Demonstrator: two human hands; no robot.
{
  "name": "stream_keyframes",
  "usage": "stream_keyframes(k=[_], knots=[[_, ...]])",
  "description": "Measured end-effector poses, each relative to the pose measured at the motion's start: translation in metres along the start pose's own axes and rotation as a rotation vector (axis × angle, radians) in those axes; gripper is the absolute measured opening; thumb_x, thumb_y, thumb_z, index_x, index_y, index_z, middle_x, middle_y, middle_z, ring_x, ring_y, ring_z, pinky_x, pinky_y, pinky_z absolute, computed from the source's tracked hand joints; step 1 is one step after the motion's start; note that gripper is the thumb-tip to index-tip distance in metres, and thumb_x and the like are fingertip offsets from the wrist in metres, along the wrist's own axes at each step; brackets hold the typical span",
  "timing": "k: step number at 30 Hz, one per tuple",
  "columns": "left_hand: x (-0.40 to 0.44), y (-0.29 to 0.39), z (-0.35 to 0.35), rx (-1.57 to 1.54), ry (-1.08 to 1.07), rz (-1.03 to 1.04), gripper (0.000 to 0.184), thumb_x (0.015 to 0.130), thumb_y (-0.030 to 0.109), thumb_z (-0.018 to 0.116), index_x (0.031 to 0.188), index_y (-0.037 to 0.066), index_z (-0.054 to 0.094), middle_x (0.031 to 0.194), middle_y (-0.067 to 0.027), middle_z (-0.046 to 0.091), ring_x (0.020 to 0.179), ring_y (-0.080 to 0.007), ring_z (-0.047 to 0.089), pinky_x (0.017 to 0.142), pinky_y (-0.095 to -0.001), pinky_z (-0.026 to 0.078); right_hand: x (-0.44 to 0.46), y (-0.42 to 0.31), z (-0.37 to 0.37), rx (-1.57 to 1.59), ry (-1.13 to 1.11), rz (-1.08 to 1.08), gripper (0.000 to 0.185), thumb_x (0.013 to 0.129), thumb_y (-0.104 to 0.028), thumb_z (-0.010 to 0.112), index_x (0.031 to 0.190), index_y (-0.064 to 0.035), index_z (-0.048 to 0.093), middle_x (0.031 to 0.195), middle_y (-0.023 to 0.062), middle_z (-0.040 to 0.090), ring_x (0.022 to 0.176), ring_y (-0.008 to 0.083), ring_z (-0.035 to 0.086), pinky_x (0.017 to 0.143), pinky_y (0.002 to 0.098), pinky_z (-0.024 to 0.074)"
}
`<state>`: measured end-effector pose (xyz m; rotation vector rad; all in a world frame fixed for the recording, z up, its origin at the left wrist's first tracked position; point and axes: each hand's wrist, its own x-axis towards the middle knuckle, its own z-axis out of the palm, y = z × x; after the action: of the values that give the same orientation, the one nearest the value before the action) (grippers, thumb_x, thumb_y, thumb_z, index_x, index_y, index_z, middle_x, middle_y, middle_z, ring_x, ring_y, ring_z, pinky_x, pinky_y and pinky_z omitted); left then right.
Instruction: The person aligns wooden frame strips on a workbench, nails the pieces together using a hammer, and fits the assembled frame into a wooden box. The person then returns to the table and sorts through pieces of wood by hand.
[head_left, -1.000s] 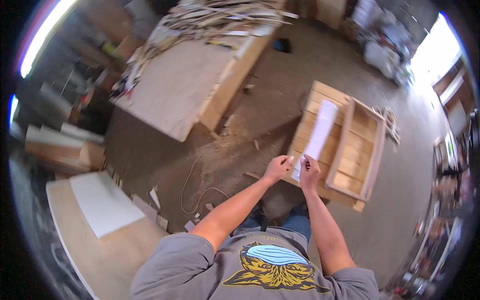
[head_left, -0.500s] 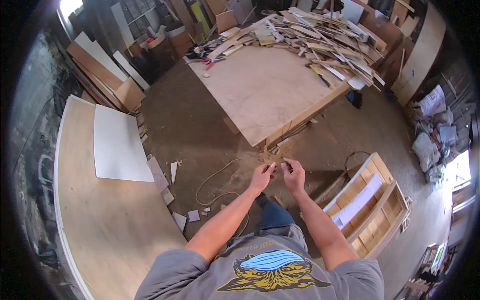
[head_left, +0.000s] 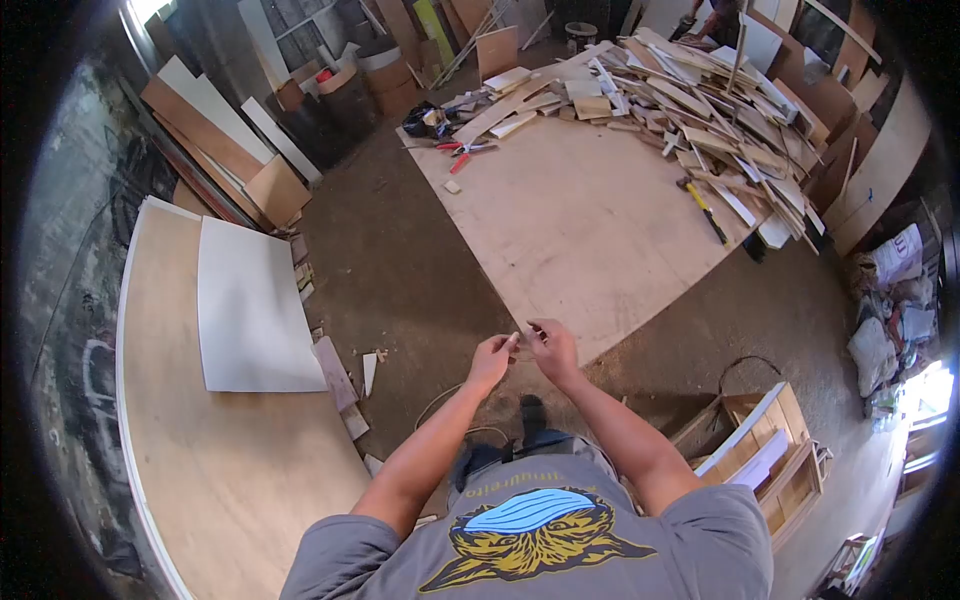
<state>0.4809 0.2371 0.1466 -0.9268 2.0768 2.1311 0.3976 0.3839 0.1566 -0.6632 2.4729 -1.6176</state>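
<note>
My left hand (head_left: 492, 362) is closed in a pinch in front of my body, thumb against the fingers. Close beside it, my right hand (head_left: 555, 352) is also pinched, its fingertips near those of the left. Whatever they hold, if anything, is too small to make out. Both hands appear over the near corner of the large wooden tabletop (head_left: 570, 230). On that top lie a yellow-and-black hammer (head_left: 705, 212) at the right and red-handled pliers (head_left: 460, 160) at the far left.
Scrap wood (head_left: 690, 95) is heaped across the table's far side. To my left stands a curved wooden panel (head_left: 250, 470) with a white sheet (head_left: 258, 310) on it. A wooden frame (head_left: 775, 450) lies at the right. A cable (head_left: 437, 402) runs near my feet. Another person (head_left: 712, 22) is at the back.
I have moved nearer to the table, and its near corner now sits behind my hands. My hands have drawn closer together, still pinched. A person has come into view at the back.
</note>
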Motion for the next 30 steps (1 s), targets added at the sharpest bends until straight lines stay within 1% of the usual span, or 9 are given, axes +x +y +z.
stream_keyframes(k=[3, 9, 12, 14, 18, 21, 24, 26, 30], knots=[[0.026, 0.026, -0.026, -0.114, 0.043, -0.032, 0.035, 0.106, 0.034, 0.063, 0.109, 0.001, 0.073, 0.091, -0.0035, 0.071, 0.074, -0.0101, 0.062, 0.07, -0.0265, 0.051, 0.047, -0.02, 0.019, -0.022, -0.084, -0.017, 0.032, 0.096, -0.027, 0.07, 0.118, -0.0035, 0.074, 0.107, 0.0187, 0.075, 0.086, 0.0302, 0.074, 0.078, 0.0412, 0.0577], [0.096, 0.055, -0.082, -0.174, 0.083, -0.111, 0.037, 0.106, 0.04, 0.062, 0.11, 0.005, 0.072, 0.097, -0.0015, 0.073, 0.074, -0.0099, 0.065, 0.065, -0.0244, 0.047, 0.132, -0.028, 0.07, -0.023, -0.095, -0.062, 0.027, 0.096, -0.021, 0.071, 0.114, -0.0014, 0.074, 0.104, 0.0174, 0.074, 0.084, 0.0273, 0.072, 0.075, 0.0377, 0.0576], [0.143, 0.072, -0.116, -0.126, 0.067, -0.148, 0.04, 0.105, 0.045, 0.061, 0.115, 0.007, 0.071, 0.1, -0.001, 0.074, 0.076, -0.01, 0.067, 0.064, -0.0237, 0.045, 0.18, -0.03, 0.098, 0.004, -0.081, -0.023, 0.032, 0.096, -0.026, 0.07, 0.118, -0.0035, 0.074, 0.106, 0.0185, 0.074, 0.086, 0.0325, 0.072, 0.078, 0.0416, 0.0573], [0.18, 0.079, -0.146, -0.116, 0.051, -0.155, 0.043, 0.105, 0.047, 0.06, 0.117, 0.008, 0.071, 0.101, -0.0007, 0.074, 0.076, -0.0098, 0.068, 0.064, -0.0236, 0.044, 0.217, -0.024, 0.123, -0.003, -0.055, -0.016, 0.031, 0.096, -0.025, 0.07, 0.117, -0.0032, 0.074, 0.105, 0.0185, 0.074, 0.086, 0.0325, 0.072, 0.078, 0.0414, 0.057], [0.264, 0.104, -0.214, -0.068, 0.013, -0.132, 0.04, 0.106, 0.043, 0.06, 0.115, 0.006, 0.071, 0.1, -0.0017, 0.074, 0.075, -0.0096, 0.067, 0.064, -0.0238, 0.045, 0.299, -0.026, 0.19, -0.077, -0.015, 0.037, 0.029, 0.096, -0.024, 0.069, 0.116, -0.0034, 0.074, 0.105, 0.0197, 0.073, 0.088, 0.0326, 0.072, 0.08, 0.0417, 0.0565], [0.326, 0.115, -0.256, -0.098, -0.053, -0.11, 0.036, 0.107, 0.04, 0.06, 0.114, 0.006, 0.071, 0.097, -0.0008, 0.073, 0.075, -0.0093, 0.066, 0.065, -0.0243, 0.046, 0.35, -0.048, 0.243, -0.107, 0.01, 0.075, 0.028, 0.097, -0.021, 0.071, 0.116, -0.0006, 0.073, 0.104, 0.0173, 0.074, 0.085, 0.0282, 0.072, 0.077, 0.0382, 0.0578], [0.395, 0.131, -0.287, -0.109, -0.143, -0.042, 0.033, 0.106, 0.039, 0.06, 0.113, 0.008, 0.072, 0.095, 0.0016, 0.073, 0.077, -0.0085, 0.067, 0.066, -0.0238, 0.047, 0.4, -0.06, 0.288, -0.055, 0.012, -0.018, 0.029, 0.097, -0.022, 0.071, 0.117, -0.0005, 0.073, 0.105, 0.0177, 0.074, 0.087, 0.0291, 0.073, 0.079, 0.0391, 0.0578], [0.431, 0.136, -0.304, -0.071, -0.217, 0.028, 0.031, 0.105, 0.036, 0.061, 0.112, 0.007, 0.072, 0.091, 0.0021, 0.072, 0.076, -0.0077, 0.065, 0.066, -0.0239, 0.047, 0.424, -0.066, 0.303, -0.001, -0.013, 0.082, 0.03, 0.097, -0.023, 0.071, 0.118, -0.0007, 0.073, 0.106, 0.0179, 0.074, 0.087, 0.0294, 0.073, 0.079, 0.0393, 0.0577], [0.477, 0.197, -0.318, 0.002, -0.199, -0.013, 0.032, 0.106, 0.028, 0.062, 0.112, -0.001, 0.072, 0.093, -0.0043, 0.072, 0.076, -0.0107, 0.063, 0.072, -0.0273, 0.053, 0.48, -0.061, 0.322, -0.044, 0.044, 0.138, 0.032, 0.097, -0.025, 0.071, 0.118, -0.0012, 0.073, 0.105, 0.018, 0.074, 0.086, 0.0292, 0.072, 0.078, 0.0389, 0.0574]])
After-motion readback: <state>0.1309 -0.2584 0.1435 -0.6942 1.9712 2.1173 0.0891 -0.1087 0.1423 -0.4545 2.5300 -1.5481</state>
